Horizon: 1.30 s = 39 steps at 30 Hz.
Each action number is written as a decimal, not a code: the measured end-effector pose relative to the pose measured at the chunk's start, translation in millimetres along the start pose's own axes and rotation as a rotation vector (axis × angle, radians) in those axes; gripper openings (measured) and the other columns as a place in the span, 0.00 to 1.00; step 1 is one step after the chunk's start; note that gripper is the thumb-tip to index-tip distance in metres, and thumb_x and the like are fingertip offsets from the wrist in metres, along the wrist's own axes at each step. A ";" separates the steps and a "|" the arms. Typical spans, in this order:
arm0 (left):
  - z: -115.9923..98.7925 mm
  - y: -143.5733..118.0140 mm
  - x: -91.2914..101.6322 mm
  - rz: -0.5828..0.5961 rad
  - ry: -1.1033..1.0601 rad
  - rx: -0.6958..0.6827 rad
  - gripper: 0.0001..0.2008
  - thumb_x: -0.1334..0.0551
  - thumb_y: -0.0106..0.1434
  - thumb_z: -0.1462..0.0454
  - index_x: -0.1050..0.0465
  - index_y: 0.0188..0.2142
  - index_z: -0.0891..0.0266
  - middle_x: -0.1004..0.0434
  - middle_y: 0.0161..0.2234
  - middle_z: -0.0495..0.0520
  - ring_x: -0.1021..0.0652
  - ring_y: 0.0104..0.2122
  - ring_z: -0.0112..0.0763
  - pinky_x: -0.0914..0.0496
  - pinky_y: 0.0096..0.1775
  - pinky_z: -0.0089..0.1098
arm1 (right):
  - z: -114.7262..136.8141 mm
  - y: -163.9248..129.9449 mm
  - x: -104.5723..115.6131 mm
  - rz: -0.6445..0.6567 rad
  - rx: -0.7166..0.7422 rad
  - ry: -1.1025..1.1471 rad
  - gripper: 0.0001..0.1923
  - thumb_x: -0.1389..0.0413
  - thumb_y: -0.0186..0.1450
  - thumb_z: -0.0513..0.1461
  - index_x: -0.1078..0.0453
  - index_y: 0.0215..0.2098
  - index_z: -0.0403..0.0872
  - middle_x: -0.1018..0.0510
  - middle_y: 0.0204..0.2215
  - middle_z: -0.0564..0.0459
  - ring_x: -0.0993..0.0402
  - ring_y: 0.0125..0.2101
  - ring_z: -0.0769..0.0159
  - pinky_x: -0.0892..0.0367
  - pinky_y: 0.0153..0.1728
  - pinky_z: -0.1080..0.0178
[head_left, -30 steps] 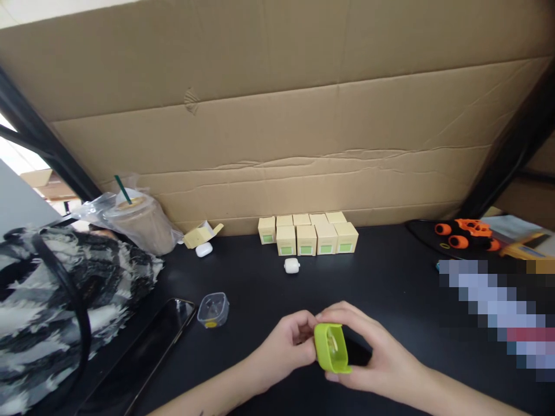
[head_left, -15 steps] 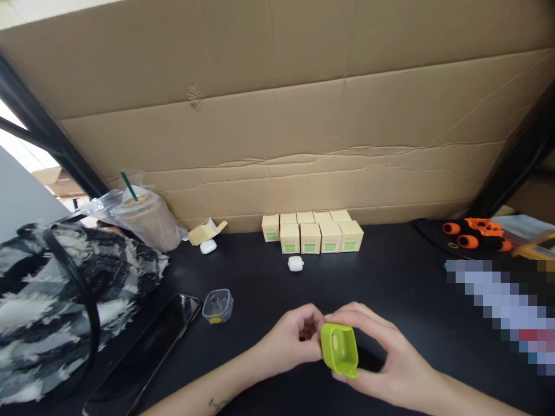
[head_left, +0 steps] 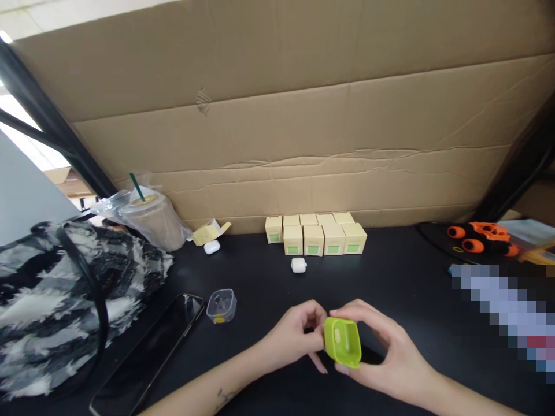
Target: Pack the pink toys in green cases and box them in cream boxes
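Note:
A small lime-green plastic case [head_left: 348,342] is tipped with its hollow side facing me, near the front of the black table. My right hand [head_left: 388,352] grips it between the thumb below and the fingers above. My left hand [head_left: 299,330] is closed at the case's left side, thumb and curled fingers against it, with one fingertip poking out beneath. What the left fingers hold behind the case is partly hidden. A clear little box [head_left: 221,306] with a yellow tab sits left of my hands. Beyond them lies a white earbud case [head_left: 299,265].
Several cream boxes [head_left: 333,239] stand along the cardboard wall [head_left: 277,133]. An opened box [head_left: 208,233] and another white case [head_left: 212,247] are left of them. A phone [head_left: 147,352], bag [head_left: 78,306] and bagged drink cup [head_left: 154,219] occupy the left; an orange-wheeled toy [head_left: 483,238] is right.
The lime-green case has turned slightly, its hollow facing me more squarely. A left fingertip now extends below the case. The whole view has shifted a little.

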<state>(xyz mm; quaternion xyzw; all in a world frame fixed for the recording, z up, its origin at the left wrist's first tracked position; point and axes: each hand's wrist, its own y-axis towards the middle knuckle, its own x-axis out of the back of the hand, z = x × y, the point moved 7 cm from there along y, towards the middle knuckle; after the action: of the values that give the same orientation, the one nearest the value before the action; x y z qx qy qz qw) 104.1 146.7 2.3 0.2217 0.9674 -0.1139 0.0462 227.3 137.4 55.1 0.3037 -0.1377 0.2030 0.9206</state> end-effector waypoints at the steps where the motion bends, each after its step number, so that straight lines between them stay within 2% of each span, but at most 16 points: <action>1: 0.5 0.6 0.6 -0.004 -0.010 -0.003 0.18 0.30 0.48 0.57 0.37 0.29 0.63 0.31 0.24 0.46 0.24 0.22 0.27 0.27 0.20 0.25 | -0.9 0.6 -0.2 0.014 -0.007 -0.009 0.26 0.37 0.50 0.30 0.31 0.46 0.53 0.24 0.36 0.53 0.24 0.36 0.63 0.28 0.37 0.65; 4: 0.4 1.6 5.0 -0.020 -0.047 -0.016 0.18 0.33 0.52 0.54 0.36 0.32 0.63 0.28 0.22 0.47 0.25 0.19 0.25 0.29 0.17 0.24 | -3.2 5.1 -0.3 0.091 -0.026 -0.056 0.25 0.38 0.54 0.31 0.33 0.49 0.53 0.24 0.41 0.51 0.24 0.41 0.61 0.28 0.43 0.62; 7: -3.0 0.1 9.4 -0.010 -0.089 -0.013 0.21 0.39 0.58 0.50 0.36 0.42 0.62 0.25 0.21 0.50 0.24 0.17 0.27 0.30 0.16 0.24 | -4.3 12.1 3.5 0.165 -0.055 -0.113 0.27 0.39 0.57 0.33 0.35 0.53 0.53 0.25 0.47 0.49 0.27 0.48 0.58 0.31 0.50 0.58; 9: -5.4 -2.6 8.1 0.037 -0.142 0.011 0.25 0.42 0.59 0.46 0.36 0.45 0.63 0.22 0.23 0.54 0.22 0.19 0.30 0.29 0.17 0.25 | -3.3 16.3 4.9 0.245 -0.071 -0.142 0.26 0.39 0.58 0.35 0.36 0.54 0.53 0.26 0.50 0.48 0.29 0.51 0.57 0.33 0.52 0.56; 11: -5.0 -6.5 1.6 0.123 -0.220 0.070 0.30 0.44 0.57 0.42 0.32 0.43 0.66 0.21 0.26 0.58 0.21 0.21 0.32 0.28 0.18 0.26 | -0.4 18.5 3.4 0.375 -0.061 -0.170 0.26 0.39 0.59 0.35 0.36 0.55 0.54 0.28 0.53 0.48 0.34 0.55 0.57 0.35 0.54 0.54; 13: -2.7 -10.5 -5.8 0.195 -0.301 0.133 0.30 0.40 0.56 0.43 0.29 0.42 0.68 0.22 0.28 0.59 0.20 0.23 0.32 0.27 0.21 0.27 | 3.2 20.0 1.2 0.520 -0.008 -0.212 0.29 0.40 0.61 0.33 0.39 0.59 0.56 0.33 0.58 0.49 0.41 0.60 0.57 0.41 0.58 0.51; 15: -1.2 -12.4 -8.7 0.199 -0.370 0.151 0.26 0.35 0.55 0.48 0.28 0.42 0.68 0.22 0.30 0.59 0.20 0.25 0.33 0.26 0.26 0.29 | 5.1 24.7 0.1 0.625 0.073 -0.248 0.35 0.42 0.60 0.30 0.44 0.62 0.56 0.38 0.62 0.49 0.47 0.63 0.57 0.46 0.60 0.48; 16: -1.0 -12.7 -8.6 0.182 -0.403 0.146 0.23 0.34 0.55 0.52 0.28 0.43 0.68 0.22 0.31 0.59 0.19 0.26 0.33 0.25 0.28 0.31 | 4.4 30.5 0.8 0.630 0.105 -0.274 0.36 0.44 0.59 0.29 0.45 0.63 0.54 0.39 0.62 0.49 0.46 0.63 0.57 0.45 0.60 0.49; 17: -1.0 -12.9 -8.4 0.164 -0.434 0.141 0.21 0.33 0.56 0.55 0.28 0.43 0.68 0.21 0.32 0.60 0.19 0.27 0.33 0.26 0.31 0.31 | 2.4 38.9 1.9 0.603 0.128 -0.305 0.36 0.46 0.58 0.27 0.46 0.63 0.52 0.38 0.62 0.47 0.43 0.61 0.58 0.42 0.59 0.51; 19: -0.9 -13.7 -8.3 0.141 -0.484 0.140 0.18 0.34 0.57 0.60 0.28 0.44 0.69 0.20 0.34 0.63 0.19 0.29 0.34 0.27 0.35 0.33 | -6.2 63.2 6.2 0.436 0.117 -0.414 0.30 0.52 0.61 0.27 0.42 0.60 0.48 0.30 0.55 0.46 0.33 0.55 0.63 0.34 0.54 0.57; 21: -0.6 -15.2 -9.0 0.139 -0.517 0.151 0.17 0.36 0.57 0.65 0.28 0.46 0.69 0.20 0.36 0.64 0.18 0.31 0.37 0.29 0.39 0.35 | -17.2 85.7 0.4 0.345 0.095 -0.496 0.22 0.54 0.65 0.30 0.38 0.56 0.46 0.28 0.52 0.44 0.30 0.51 0.62 0.32 0.51 0.56; 24: 0.7 -17.1 -9.7 0.147 -0.552 0.172 0.18 0.36 0.55 0.69 0.29 0.46 0.68 0.20 0.36 0.63 0.18 0.33 0.40 0.31 0.42 0.39 | -34.2 110.5 -21.5 0.335 0.081 -0.595 0.18 0.44 0.63 0.35 0.34 0.52 0.45 0.27 0.49 0.42 0.30 0.49 0.51 0.34 0.50 0.47; 26: 1.8 -17.3 -9.7 0.149 -0.569 0.182 0.18 0.37 0.55 0.70 0.30 0.47 0.67 0.20 0.35 0.62 0.18 0.33 0.41 0.31 0.42 0.40 | -43.8 119.6 -35.0 0.339 0.073 -0.638 0.19 0.40 0.61 0.38 0.33 0.50 0.43 0.27 0.47 0.41 0.30 0.48 0.48 0.35 0.48 0.44; 29: 3.3 -16.2 -9.1 0.124 -0.583 0.193 0.13 0.40 0.58 0.69 0.28 0.44 0.71 0.21 0.34 0.62 0.19 0.31 0.38 0.30 0.40 0.38 | -53.9 123.6 -47.9 0.356 0.074 -0.653 0.15 0.42 0.65 0.41 0.32 0.49 0.44 0.27 0.47 0.45 0.29 0.46 0.55 0.33 0.46 0.48; 33: 4.6 -14.0 -7.9 0.067 -0.581 0.181 0.10 0.42 0.62 0.69 0.27 0.41 0.72 0.22 0.32 0.61 0.20 0.28 0.34 0.30 0.34 0.33 | -58.6 121.6 -50.8 0.351 0.086 -0.609 0.12 0.45 0.68 0.41 0.32 0.47 0.44 0.27 0.46 0.48 0.28 0.44 0.59 0.31 0.44 0.52; 39: 4.9 -12.6 -3.8 -0.008 -0.591 0.137 0.07 0.40 0.63 0.67 0.27 0.38 0.70 0.21 0.32 0.60 0.20 0.29 0.33 0.30 0.38 0.32 | -38.6 108.7 -25.5 0.161 0.078 -0.463 0.14 0.39 0.62 0.39 0.32 0.45 0.45 0.24 0.42 0.48 0.27 0.45 0.59 0.31 0.47 0.55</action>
<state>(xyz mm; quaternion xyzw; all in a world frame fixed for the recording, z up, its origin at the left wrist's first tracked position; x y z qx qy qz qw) 102.2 132.9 0.6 0.1779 0.9030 -0.2384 0.3100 160.1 233.5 70.3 0.3655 -0.3607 0.2060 0.8330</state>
